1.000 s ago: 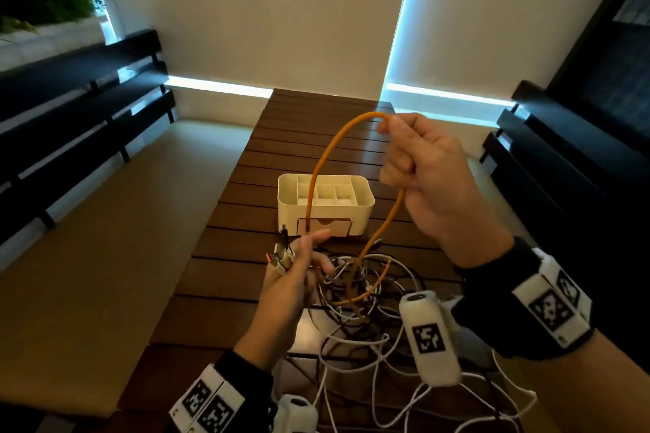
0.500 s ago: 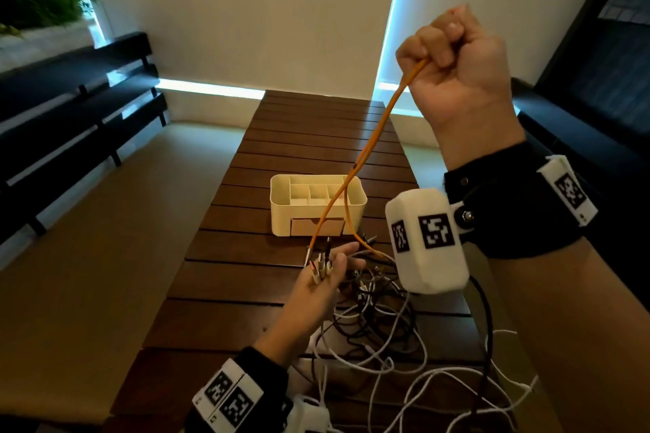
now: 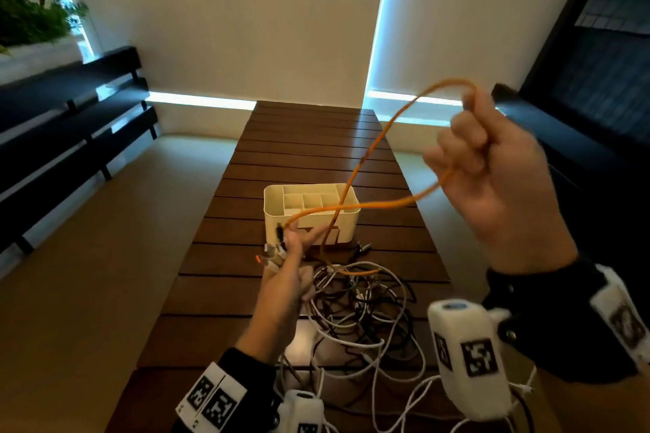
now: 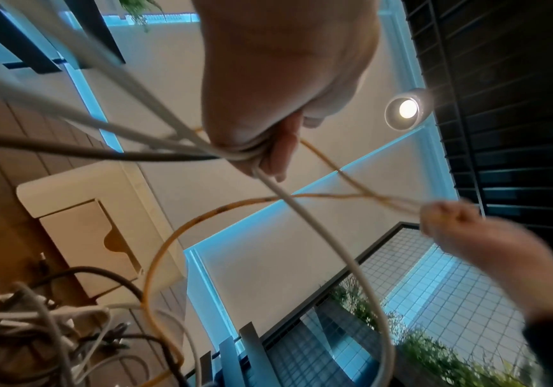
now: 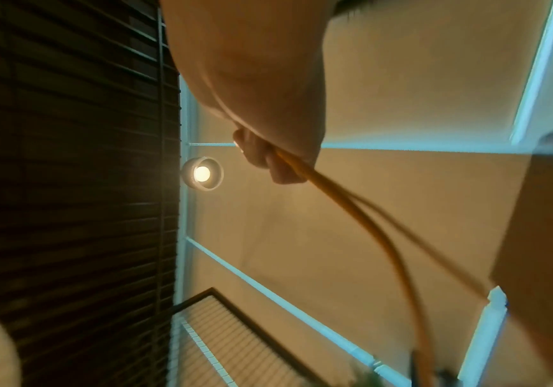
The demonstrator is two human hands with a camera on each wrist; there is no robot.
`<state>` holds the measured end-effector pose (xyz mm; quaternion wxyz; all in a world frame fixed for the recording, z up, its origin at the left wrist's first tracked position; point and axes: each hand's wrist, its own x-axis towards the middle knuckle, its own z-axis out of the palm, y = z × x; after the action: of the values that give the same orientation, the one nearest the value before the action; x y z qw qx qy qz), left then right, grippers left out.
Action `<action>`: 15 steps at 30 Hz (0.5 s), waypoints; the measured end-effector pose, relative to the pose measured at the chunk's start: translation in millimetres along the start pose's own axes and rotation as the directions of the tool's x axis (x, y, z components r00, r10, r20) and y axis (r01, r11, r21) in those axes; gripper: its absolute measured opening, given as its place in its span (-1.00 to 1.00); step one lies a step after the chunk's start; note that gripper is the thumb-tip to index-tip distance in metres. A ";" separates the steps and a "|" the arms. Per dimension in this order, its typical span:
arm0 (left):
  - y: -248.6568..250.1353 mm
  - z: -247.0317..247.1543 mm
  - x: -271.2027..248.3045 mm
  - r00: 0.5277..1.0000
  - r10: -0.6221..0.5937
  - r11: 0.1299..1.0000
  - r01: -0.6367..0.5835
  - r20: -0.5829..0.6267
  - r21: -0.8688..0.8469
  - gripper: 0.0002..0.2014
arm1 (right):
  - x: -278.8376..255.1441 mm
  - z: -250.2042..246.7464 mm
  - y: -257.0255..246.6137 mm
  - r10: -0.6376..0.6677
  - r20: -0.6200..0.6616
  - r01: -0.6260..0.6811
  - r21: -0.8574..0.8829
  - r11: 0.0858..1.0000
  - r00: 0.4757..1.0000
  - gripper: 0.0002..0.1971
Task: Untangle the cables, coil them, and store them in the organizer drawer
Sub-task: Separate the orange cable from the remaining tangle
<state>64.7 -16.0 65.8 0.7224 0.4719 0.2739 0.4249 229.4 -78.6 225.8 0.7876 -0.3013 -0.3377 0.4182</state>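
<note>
An orange cable (image 3: 373, 148) loops through the air above the table. My right hand (image 3: 489, 165) is raised at the right and grips the top of that loop; the right wrist view shows its fingers (image 5: 268, 159) curled round the orange cable (image 5: 351, 209). My left hand (image 3: 285, 278) is lower, in front of the organizer, and grips a bundle of cable ends, their plugs (image 3: 272, 253) sticking out above its fist. The left wrist view shows white and dark cables (image 4: 169, 141) running into that fist. A cream organizer (image 3: 311, 213) with a front drawer (image 4: 93, 246) stands mid-table.
A tangle of white and dark cables (image 3: 362, 309) lies on the slatted wooden table (image 3: 309, 148) between my hands and the near edge. Dark benches (image 3: 70, 116) run along the left; a dark seat (image 3: 562, 137) stands at the right.
My right hand has come down and moved right from its high pull, and the orange cable has gone from a taut line to a wide, slack loop. The left hand stays put, still gripping the ends.
</note>
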 end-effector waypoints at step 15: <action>31.5 -6.3 2.1 0.983 0.135 0.976 -0.154 -0.125 -0.154 -0.69 | -107.1 -180.1 93.9 0.288 -0.566 -0.483 -0.229 0.845 0.772 -0.81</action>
<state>49.5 -5.2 92.0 0.7087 0.4050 0.2440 0.5235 282.6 -161.5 18.5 0.6739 -0.6044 -0.1170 0.4085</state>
